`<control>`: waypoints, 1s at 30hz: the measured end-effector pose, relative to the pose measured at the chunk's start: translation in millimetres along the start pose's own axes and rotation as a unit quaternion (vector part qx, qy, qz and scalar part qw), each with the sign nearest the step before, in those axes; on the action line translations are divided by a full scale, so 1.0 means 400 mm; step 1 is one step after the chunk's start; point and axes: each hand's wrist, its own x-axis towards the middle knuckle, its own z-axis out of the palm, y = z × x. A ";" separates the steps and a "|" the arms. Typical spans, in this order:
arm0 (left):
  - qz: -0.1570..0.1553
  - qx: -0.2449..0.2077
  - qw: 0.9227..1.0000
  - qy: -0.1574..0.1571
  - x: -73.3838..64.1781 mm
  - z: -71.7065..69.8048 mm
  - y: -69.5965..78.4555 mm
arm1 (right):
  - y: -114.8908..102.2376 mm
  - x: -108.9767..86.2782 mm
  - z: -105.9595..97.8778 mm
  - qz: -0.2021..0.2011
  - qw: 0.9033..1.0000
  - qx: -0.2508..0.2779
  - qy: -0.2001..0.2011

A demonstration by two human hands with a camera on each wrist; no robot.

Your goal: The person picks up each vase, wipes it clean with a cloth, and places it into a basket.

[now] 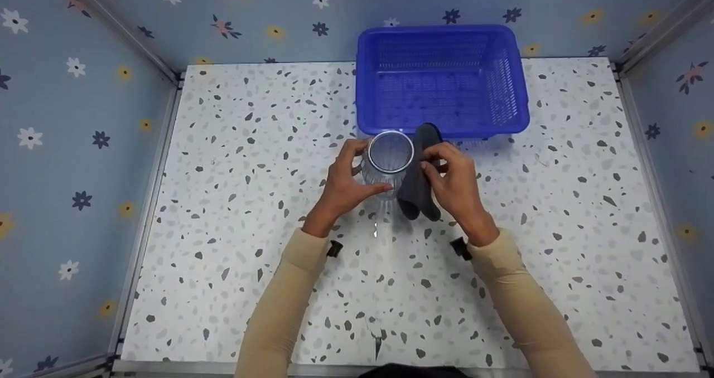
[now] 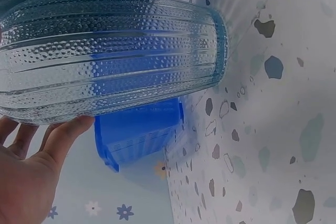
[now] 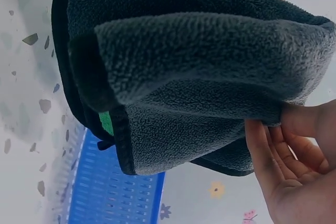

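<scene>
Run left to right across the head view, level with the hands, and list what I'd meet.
Flowered wall on the left → left hand → glass jar → dark gray cloth → right hand → flowered wall on the right.

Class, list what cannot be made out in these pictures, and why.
Left wrist view: rim of the glass jar, cut off by the left edge.
Right wrist view: most of the left hand, hidden by grey cloth and top edge.
Head view: a dark thing, cut off by the bottom edge.
</scene>
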 end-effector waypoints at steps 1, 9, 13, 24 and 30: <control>-0.001 0.000 1.000 0.000 0.001 0.000 0.000 | 0.004 -0.001 0.001 0.000 1.000 0.004 0.002; -0.004 -0.001 1.000 -0.001 0.001 0.004 -0.001 | 0.037 -0.023 0.009 0.014 0.999 0.032 0.007; -0.004 -0.005 1.000 -0.006 0.000 0.004 -0.003 | 0.053 -0.037 0.014 0.030 0.999 0.041 0.007; -0.011 -0.012 1.000 -0.009 -0.001 0.005 -0.001 | 0.120 -0.071 0.055 0.071 0.997 0.041 -0.005; -0.013 -0.006 1.000 -0.004 -0.002 0.002 -0.003 | 0.146 -0.072 0.074 0.067 0.997 -0.003 -0.027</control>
